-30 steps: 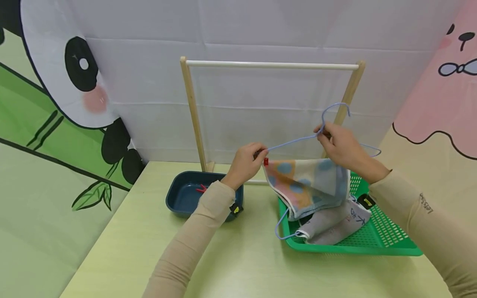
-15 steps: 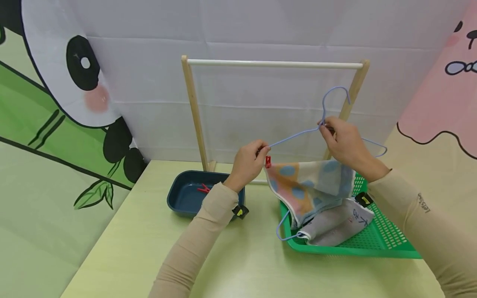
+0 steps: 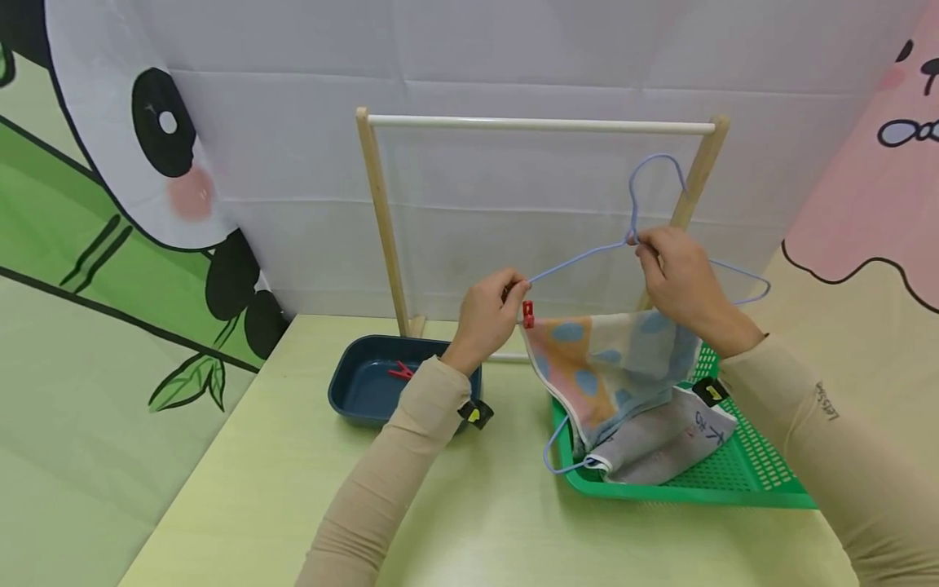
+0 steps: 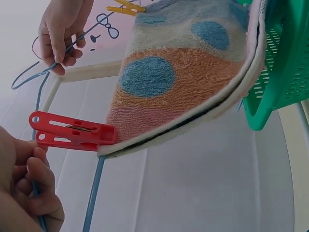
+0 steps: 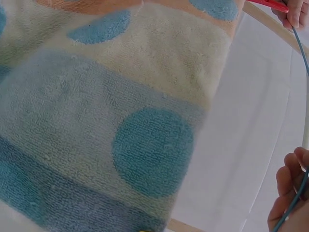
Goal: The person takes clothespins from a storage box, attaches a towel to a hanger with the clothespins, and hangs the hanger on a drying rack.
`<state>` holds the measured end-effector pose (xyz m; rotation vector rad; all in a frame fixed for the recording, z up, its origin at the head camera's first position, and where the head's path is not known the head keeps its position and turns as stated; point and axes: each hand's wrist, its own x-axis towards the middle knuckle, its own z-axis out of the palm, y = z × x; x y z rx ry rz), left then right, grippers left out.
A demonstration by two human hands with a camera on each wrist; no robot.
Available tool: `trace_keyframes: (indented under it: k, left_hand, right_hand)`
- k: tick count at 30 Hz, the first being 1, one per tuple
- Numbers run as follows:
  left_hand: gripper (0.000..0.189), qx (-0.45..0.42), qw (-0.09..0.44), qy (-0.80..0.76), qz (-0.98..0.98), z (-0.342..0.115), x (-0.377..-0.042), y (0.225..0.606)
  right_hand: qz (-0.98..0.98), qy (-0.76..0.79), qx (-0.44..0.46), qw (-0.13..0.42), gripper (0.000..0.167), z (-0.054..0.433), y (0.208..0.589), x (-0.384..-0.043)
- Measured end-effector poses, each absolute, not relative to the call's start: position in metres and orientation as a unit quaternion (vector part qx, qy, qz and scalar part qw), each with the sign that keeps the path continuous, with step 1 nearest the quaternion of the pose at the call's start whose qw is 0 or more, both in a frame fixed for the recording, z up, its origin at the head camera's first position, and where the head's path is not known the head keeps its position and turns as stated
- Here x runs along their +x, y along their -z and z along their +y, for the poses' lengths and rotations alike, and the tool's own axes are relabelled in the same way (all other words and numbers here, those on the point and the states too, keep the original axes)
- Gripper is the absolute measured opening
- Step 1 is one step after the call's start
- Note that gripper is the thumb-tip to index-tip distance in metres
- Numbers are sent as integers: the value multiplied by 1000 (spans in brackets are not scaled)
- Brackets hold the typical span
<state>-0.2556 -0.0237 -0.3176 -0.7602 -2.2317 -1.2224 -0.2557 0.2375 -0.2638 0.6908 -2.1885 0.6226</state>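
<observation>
Both hands hold up a blue wire hanger (image 3: 579, 259) in front of the rack. My left hand (image 3: 487, 318) grips its left shoulder, while my right hand (image 3: 678, 273) pinches it just below the hook. From the hanger hangs a towel (image 3: 587, 371) with pastel bands and blue dots. A red clothespin (image 4: 72, 130) clamps one towel corner to the lower wire, beside my left fingers. In the left wrist view a yellow clothespin (image 4: 126, 7) sits at the towel's other end. Below lies a grey folded cloth (image 3: 660, 440), partly overlapped by the towel.
A rack with a white top bar (image 3: 543, 124) and wooden posts stands at the back. The green basket (image 3: 689, 493) under the towel holds the grey cloth and another blue hanger (image 3: 552, 456). Left of it, a dark blue bin (image 3: 352, 408) contains a red clothespin (image 3: 401, 371).
The hanger has risen, its hook climbing towards the rack's top bar. Both hands moved up slightly with it, and the towel's left side hangs straighter over the basket.
</observation>
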Motion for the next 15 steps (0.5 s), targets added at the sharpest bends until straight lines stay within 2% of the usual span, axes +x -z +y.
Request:
trace_keyframes:
  k: [6, 15]
  left_hand:
    - [17, -274, 237, 460, -810, -26, -256, 313]
    - [17, -263, 245, 463, -810, -33, -259, 302]
  right_hand:
    - [-847, -254, 269, 383, 18, 236, 259, -257]
    - [-873, -253, 241, 340, 30, 236, 249, -257]
